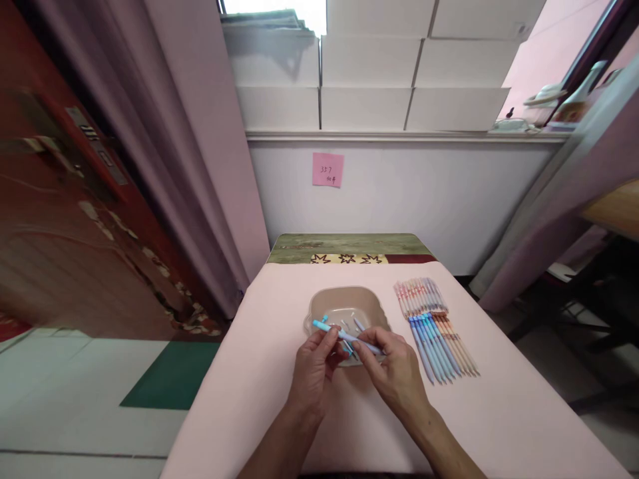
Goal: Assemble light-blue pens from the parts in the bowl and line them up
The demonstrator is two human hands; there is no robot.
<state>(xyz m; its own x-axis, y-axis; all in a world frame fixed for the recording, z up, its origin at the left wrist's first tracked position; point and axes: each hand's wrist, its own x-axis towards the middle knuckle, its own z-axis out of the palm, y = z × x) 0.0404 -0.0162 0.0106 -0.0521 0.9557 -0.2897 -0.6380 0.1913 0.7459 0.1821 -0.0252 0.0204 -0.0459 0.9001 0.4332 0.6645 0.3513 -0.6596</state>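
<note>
Both my hands grip one slim pen (348, 337), pale blue-violet with a bright turquoise end pointing up to the left. My left hand (317, 366) pinches it near the turquoise end. On its lower right part, my right hand (392, 362) has its fingers closed. The pen is held over the front of a beige plastic basin (344, 296). Inside the basin lie several small pen parts in turquoise, violet and white, partly hidden by my hands. To the right, blue pens (433, 349) lie side by side in a row, alongside orange-brown pens (456, 346).
Behind those rows, pale pens with reddish patterns (420, 296) lie on the pink tablecloth (264, 372). White boxes (369, 63) are stacked on the ledge beyond. A pink note (328, 170) is stuck to the wall. A reddish door (74, 199) and purple curtain (200, 133) stand at left.
</note>
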